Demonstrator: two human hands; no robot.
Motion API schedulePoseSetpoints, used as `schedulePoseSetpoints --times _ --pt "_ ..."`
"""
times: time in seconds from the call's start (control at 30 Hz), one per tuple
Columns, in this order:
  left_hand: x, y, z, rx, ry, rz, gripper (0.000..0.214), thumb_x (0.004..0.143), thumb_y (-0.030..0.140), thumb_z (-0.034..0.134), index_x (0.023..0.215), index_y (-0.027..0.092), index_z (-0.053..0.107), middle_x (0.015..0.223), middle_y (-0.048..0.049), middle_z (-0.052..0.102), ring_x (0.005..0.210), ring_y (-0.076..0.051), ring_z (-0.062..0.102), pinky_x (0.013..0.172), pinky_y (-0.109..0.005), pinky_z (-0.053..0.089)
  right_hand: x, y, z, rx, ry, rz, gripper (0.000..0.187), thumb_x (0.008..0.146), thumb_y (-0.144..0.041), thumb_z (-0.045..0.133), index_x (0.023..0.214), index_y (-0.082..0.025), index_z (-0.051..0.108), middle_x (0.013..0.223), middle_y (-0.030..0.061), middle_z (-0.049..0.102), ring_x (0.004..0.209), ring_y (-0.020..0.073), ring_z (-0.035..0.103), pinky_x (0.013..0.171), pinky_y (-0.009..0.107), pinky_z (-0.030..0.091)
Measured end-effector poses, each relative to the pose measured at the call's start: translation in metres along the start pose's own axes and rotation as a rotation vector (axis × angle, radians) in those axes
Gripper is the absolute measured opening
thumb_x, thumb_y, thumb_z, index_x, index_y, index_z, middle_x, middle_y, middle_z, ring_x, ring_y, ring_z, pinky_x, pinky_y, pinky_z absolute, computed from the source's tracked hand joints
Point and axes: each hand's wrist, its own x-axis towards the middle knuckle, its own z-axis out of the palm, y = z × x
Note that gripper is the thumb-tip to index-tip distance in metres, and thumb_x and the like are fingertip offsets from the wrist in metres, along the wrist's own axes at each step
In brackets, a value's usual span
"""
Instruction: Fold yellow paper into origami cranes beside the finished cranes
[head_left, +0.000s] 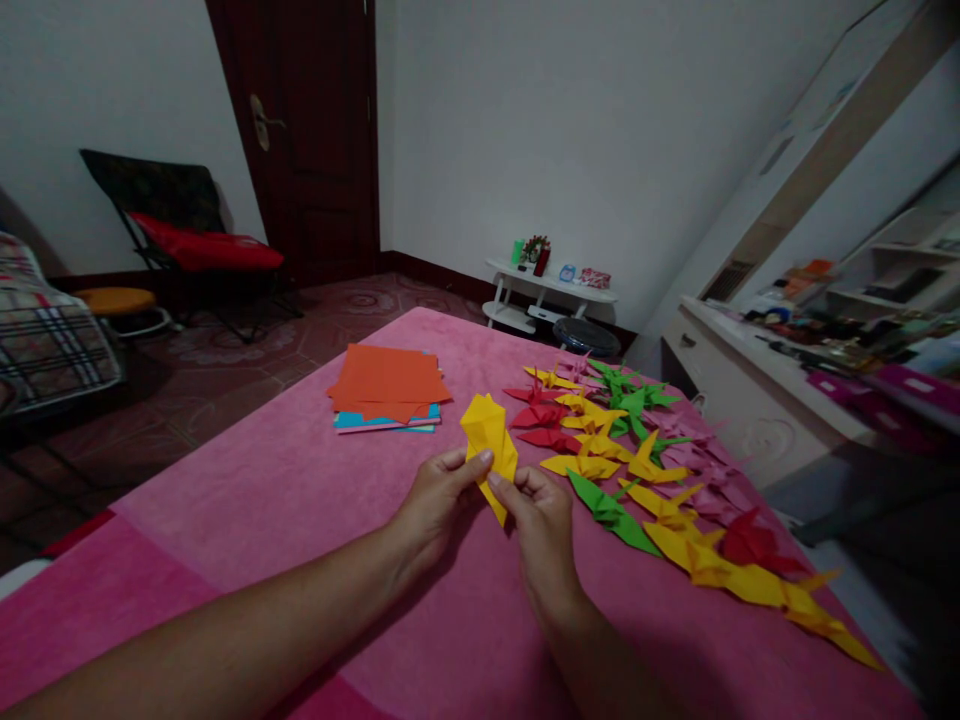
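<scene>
Pinching one yellow folded paper (pixel 487 430) from either side, the left hand (pixel 442 490) and the right hand (pixel 544 510) meet above the pink cloth (pixel 300 560), both narrowed to a thumb-and-finger hold. With 12 o'clock pointing straight away from the person, the long axis of the paper runs from about 11 to 5 o'clock, its broad, layered end away and its narrow tip back towards the body. Most of its length reaches beyond the thumbs: it lies towards 1 o'clock from the left hand and towards 11 o'clock from the right. Neither hand is clearly nearer, since both touch it, but the left thumb sits higher on its face and the right thumb lower, closer to the tip. That stagger along the axis seems the relation that matters most here. How the fingers are placed behind the paper cannot be told. Well apart at 10 o'clock lies a stack of paper sheets (pixel 390 378), orange on top; from 1 round to 4 o'clock spread folded paper birds (pixel 600 447), a green bird (pixel 607 508) just beside the right hand.
</scene>
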Motion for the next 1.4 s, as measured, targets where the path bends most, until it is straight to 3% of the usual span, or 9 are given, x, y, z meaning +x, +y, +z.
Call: schedulePoseSetpoints --times 0.13,0.23,0.37,0.67,0.87,1.13,1.3,1.4 --pt "0.000 0.001 -0.005 0.053 0.027 0.004 0.027 0.067 0.025 0.080 0.086 0.008 0.071 0.076 -0.0080 0.071 0.065 -0.015 0.065 0.064 -0.025 0.051 0.000 0.003 -0.001 0.005 -0.125 0.042 0.025 0.075 -0.037 0.068 0.068 -0.015 0.060 0.058 -0.0024 0.052 0.049 0.0089 0.042 0.045 0.022 0.032" --pt "-0.002 0.002 -0.010 0.154 0.025 -0.050 0.026 0.067 0.027 0.080 0.081 0.008 0.071 0.072 -0.0074 0.070 0.061 -0.015 0.064 0.060 -0.025 0.049 0.004 0.001 -0.004 0.077 -0.087 0.016 0.026 0.077 -0.040 0.068 0.071 -0.016 0.058 0.062 -0.0028 0.054 0.052 0.0095 0.047 0.048 0.021 0.038" --pt "-0.003 0.001 -0.014 0.356 -0.024 -0.125 0.027 0.064 0.030 0.082 0.072 0.007 0.071 0.066 -0.0065 0.068 0.054 -0.011 0.058 0.054 -0.021 0.042 0.010 -0.002 -0.009 0.137 -0.061 -0.009 0.024 0.069 -0.032 0.076 0.080 -0.017 0.061 0.074 -0.0009 0.062 0.065 0.0128 0.056 0.060 0.024 0.045" --pt "-0.004 0.008 -0.013 0.543 -0.112 -0.090 0.036 0.058 0.037 0.084 0.073 0.007 0.072 0.068 -0.0069 0.069 0.056 -0.011 0.056 0.055 -0.022 0.041 0.008 -0.001 -0.013 0.182 -0.093 0.048 0.017 0.068 -0.026 0.075 0.070 -0.016 0.063 0.066 -0.0027 0.058 0.057 0.0106 0.048 0.054 0.023 0.040" --pt "-0.004 0.008 -0.015 0.574 -0.081 0.043 0.029 0.060 0.035 0.082 0.068 0.011 0.068 0.062 -0.0035 0.065 0.055 -0.012 0.056 0.055 -0.022 0.041 0.008 -0.001 -0.013 0.252 -0.176 0.094 0.011 0.069 -0.023 0.071 0.067 -0.015 0.063 0.062 -0.0030 0.056 0.055 0.0099 0.046 0.053 0.022 0.037" --pt "-0.009 0.010 -0.016 0.545 -0.064 0.063 0.024 0.062 0.030 0.079 0.059 0.012 0.063 0.054 -0.0004 0.059 0.050 -0.010 0.050 0.051 -0.021 0.037 0.006 -0.004 -0.012 0.230 -0.218 0.109 0.013 0.069 -0.025 0.072 0.067 -0.016 0.062 0.061 -0.0030 0.056 0.054 0.0102 0.047 0.053 0.022 0.039" --pt "-0.006 0.009 -0.020 0.409 -0.004 0.084 0.019 0.064 0.025 0.079 0.061 0.013 0.065 0.057 0.0001 0.061 0.052 -0.009 0.053 0.054 -0.021 0.039 0.005 -0.004 -0.008 0.232 -0.236 0.097 0.026 0.070 -0.030 0.076 0.091 -0.018 0.066 0.084 0.0003 0.066 0.071 0.0139 0.059 0.067 0.025 0.047" --pt "-0.005 0.007 -0.020 0.265 0.040 0.062 0.017 0.065 0.024 0.079 0.064 0.014 0.065 0.059 0.0013 0.062 0.053 -0.009 0.055 0.056 -0.021 0.041 0.004 -0.002 -0.004 0.189 -0.243 0.112 0.030 0.065 -0.032 0.079 0.086 -0.016 0.067 0.080 0.0015 0.066 0.068 0.0144 0.059 0.064 0.025 0.048"
